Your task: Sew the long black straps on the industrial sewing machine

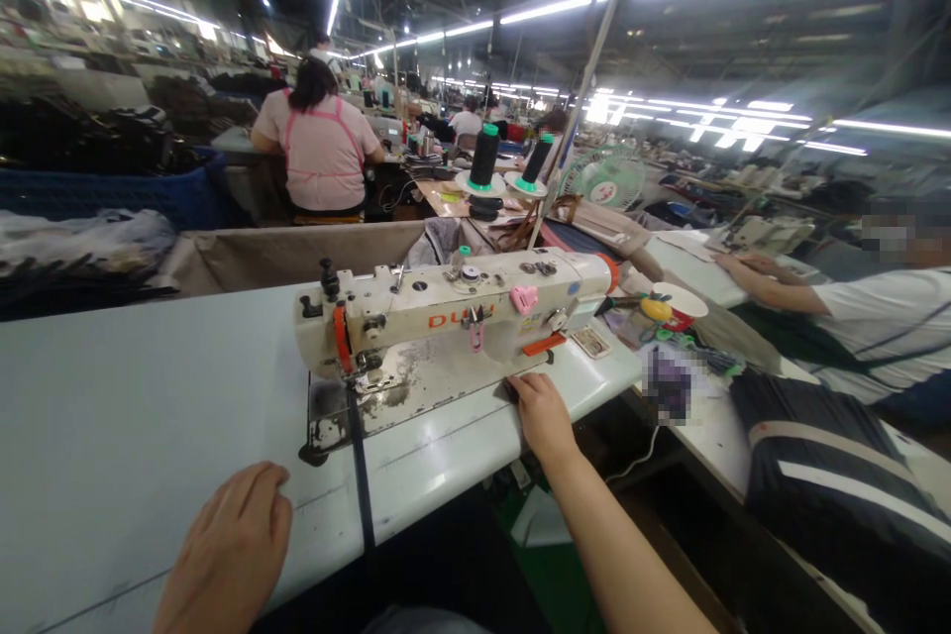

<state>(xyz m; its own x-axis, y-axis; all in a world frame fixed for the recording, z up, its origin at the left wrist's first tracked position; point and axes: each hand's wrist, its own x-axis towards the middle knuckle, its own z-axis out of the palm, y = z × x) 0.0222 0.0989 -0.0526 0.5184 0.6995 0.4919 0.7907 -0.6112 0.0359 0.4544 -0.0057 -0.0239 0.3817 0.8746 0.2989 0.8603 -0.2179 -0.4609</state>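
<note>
A white sewing machine (438,317) with orange trim stands on the pale table (111,386). From its presser foot a narrow dark strap (362,475) runs toward me and over the table's front edge. My left hand (230,540) rests on the tabletop left of the strap, fingers loosely bent and holding nothing. Beside the machine bed, on the right, my right hand (544,416) has its fingertips closed at a small dark piece (512,390), mostly hidden by them. A pink clip (476,332) hangs on the machine's front.
Two black thread cones (485,158) stand behind the machine. A fabric-lined bin (297,253) runs along the table's far side. To the right lie a dark fabric bundle (817,456) and a small card (592,342). Co-workers sit ahead and at the right.
</note>
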